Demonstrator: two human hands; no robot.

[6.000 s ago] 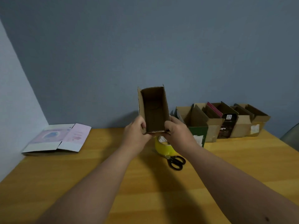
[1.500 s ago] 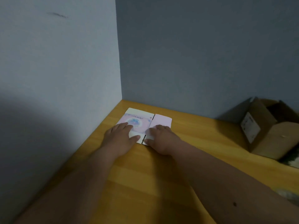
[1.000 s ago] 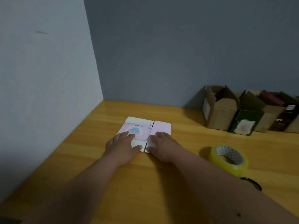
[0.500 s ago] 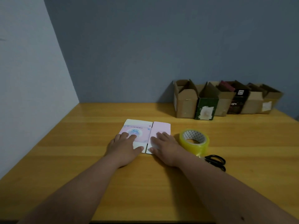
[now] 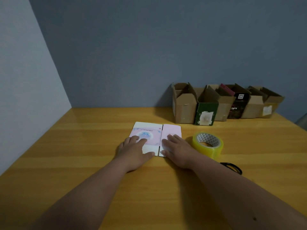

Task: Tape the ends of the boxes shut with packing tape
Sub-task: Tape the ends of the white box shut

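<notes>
Progress: six boxes (image 5: pixel 184 103) standing open-topped | both hands (image 5: pixel 132 151) (image 5: pixel 178 149) pressing flattened pink carton (image 5: pixel 155 131), fingers straight | tape roll (image 5: pixel 207 144) lying untouched

The table (image 5: pixel 83 163) is smooth yellowish wood with a slight sheen. The flattened box (image 5: pixel 156 131) looks like printed card, the boxes (image 5: pixel 184 105) matt brown cardboard, the tape roll (image 5: pixel 208 147) glossy yellowish plastic.

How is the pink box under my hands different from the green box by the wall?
The pink box lies flattened on the table; the green box stands upright with open flaps. Both hands press the pink one; nothing touches the green. Both are cardboard.
</notes>
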